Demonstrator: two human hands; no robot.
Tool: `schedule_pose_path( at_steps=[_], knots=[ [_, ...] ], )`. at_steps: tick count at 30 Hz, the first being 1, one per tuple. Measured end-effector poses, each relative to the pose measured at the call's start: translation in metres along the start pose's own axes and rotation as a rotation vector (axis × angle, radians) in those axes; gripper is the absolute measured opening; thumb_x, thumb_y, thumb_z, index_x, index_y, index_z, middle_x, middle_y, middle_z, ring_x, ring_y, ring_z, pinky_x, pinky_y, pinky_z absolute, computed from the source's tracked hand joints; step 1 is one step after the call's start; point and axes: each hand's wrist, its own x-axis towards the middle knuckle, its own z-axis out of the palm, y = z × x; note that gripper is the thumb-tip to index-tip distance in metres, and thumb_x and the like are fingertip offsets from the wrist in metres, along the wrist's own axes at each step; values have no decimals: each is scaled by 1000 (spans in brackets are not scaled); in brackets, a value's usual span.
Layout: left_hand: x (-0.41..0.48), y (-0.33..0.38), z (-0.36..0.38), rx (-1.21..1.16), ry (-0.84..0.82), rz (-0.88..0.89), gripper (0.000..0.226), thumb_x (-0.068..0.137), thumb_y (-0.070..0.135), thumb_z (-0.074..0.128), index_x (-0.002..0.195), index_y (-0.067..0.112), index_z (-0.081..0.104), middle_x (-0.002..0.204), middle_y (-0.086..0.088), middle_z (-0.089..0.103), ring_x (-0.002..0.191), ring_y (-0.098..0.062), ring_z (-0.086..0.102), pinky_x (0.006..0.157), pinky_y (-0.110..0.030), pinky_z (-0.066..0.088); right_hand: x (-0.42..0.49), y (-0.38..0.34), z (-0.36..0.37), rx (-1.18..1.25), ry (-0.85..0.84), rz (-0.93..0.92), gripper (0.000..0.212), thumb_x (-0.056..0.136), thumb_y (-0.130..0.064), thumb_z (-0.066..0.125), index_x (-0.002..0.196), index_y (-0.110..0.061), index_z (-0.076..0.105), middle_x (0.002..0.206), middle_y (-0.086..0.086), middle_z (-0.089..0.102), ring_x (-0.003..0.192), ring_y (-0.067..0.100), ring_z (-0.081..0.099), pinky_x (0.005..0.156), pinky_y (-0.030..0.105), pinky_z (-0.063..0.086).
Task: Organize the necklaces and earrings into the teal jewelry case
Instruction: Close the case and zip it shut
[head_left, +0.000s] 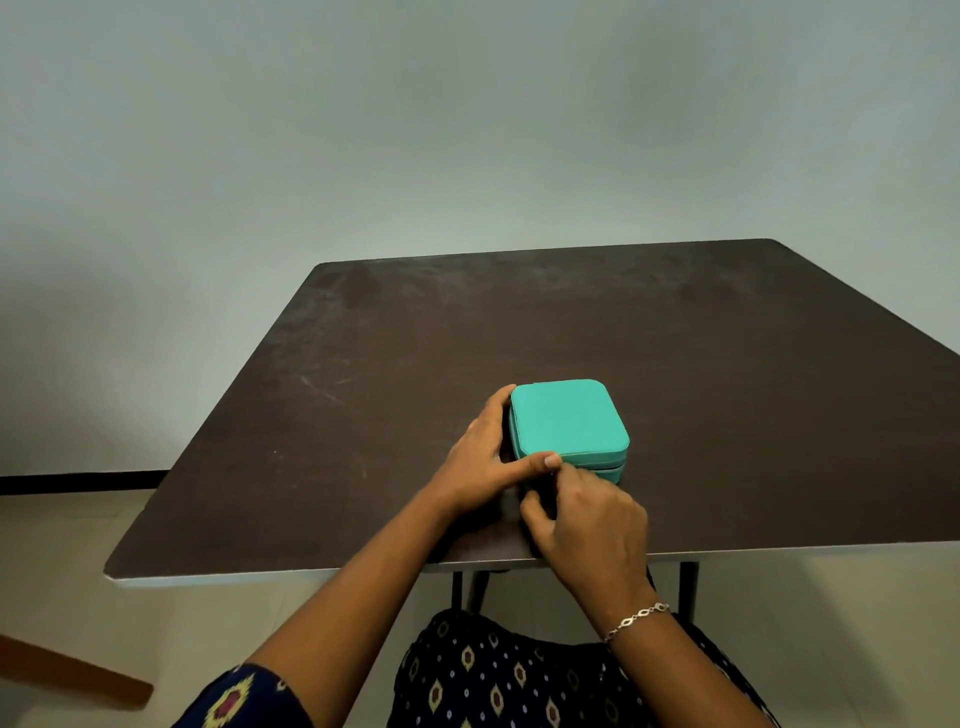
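On the table (727, 389), left hand (480, 460) and right hand (584, 514) hide the case's (566, 421) corner.

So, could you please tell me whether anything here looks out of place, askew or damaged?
Nothing serious. The teal jewelry case lies flat and closed on the table, the left hand holding its left side, the right hand at its front seam. Pale scuffs mark the tabletop, and no necklaces or earrings are in view.

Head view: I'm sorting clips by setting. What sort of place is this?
Probably a plain indoor room, home or office unclear: a dark brown square table on thin black legs, a bare pale grey wall, and a pale floor.
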Motion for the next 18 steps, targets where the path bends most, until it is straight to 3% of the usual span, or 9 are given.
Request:
schedule_pose_path(
  at_steps=[5,9,12,15,18],
  knots=[
    [1,-4,-5,-33,-50,0,75,58,66,61,115,63,12,133,22,32,129,-7,33,110,-36,30,-1,3,2,-9,-3,-31,27,54,-20,83,60,-15,58,48,-1,56,37,15,51,34,19,35],
    [2,-2,-8,-43,-99,9,72,63,57,66,112,66,14,123,38,30,126,0,30,103,-23,27,-3,3,2,0,1,-29,25,56,-16,81,60,-15,57,48,-1,56,38,14,50,35,19,33],
    [3,-5,-12,-72,-163,33,84,63,48,67,128,54,13,136,24,30,133,-5,26,112,-30,25,-1,2,2,-20,-4,-17,29,56,-16,81,55,-15,52,45,-1,53,36,15,48,38,18,24],
    [3,-3,-14,-58,-229,36,86,59,43,62,121,59,5,134,24,25,133,-4,23,111,-27,22,-1,2,1,-29,-12,-9,30,55,-14,80,54,-15,50,44,-1,51,36,15,46,39,16,16],
    [2,-2,-11,1,-204,42,98,56,43,60,135,47,1,142,18,22,135,-9,20,114,-32,21,-2,3,0,-17,-19,-16,31,56,-16,81,54,-15,50,45,-1,52,36,15,46,40,16,19]
  ],
)
